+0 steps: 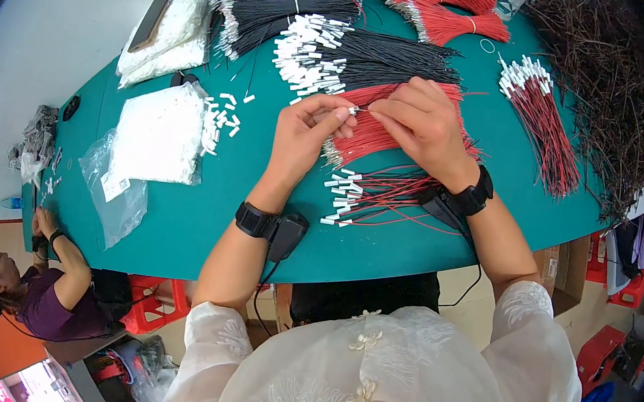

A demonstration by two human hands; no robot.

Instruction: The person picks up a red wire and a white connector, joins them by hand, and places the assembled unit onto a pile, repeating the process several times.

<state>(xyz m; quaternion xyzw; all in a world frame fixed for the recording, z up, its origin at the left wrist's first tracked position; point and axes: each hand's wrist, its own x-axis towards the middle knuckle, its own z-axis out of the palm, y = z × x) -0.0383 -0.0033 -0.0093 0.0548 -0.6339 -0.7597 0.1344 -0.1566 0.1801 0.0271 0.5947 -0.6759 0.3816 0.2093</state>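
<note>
Broad and green, the surface [176, 224] spreads around one red wire pile [372, 142]. Above the left part of that pile, my left hand [311, 124] has thumb and fingertip pinched on one small white connector [353, 111]; my right hand [423, 125], thumb against finger, pinches one thin wire [366, 110] close to it — whether its tip sits inside, I cannot tell. To do this well, I judge, I should grip near the wire's end, line it up with the connector and push straight, without bending it. Counting around the red wire pile: one black wire pile [394, 57] with white ends just beyond it, one red-and-black batch [385, 200] nearer me, one red sheaf [547, 139] with white ends well to its right, one bag of white pieces [159, 131] to its left. Between that bag and the pile lie loose white pieces [215, 124] — too overlapped to count.
</note>
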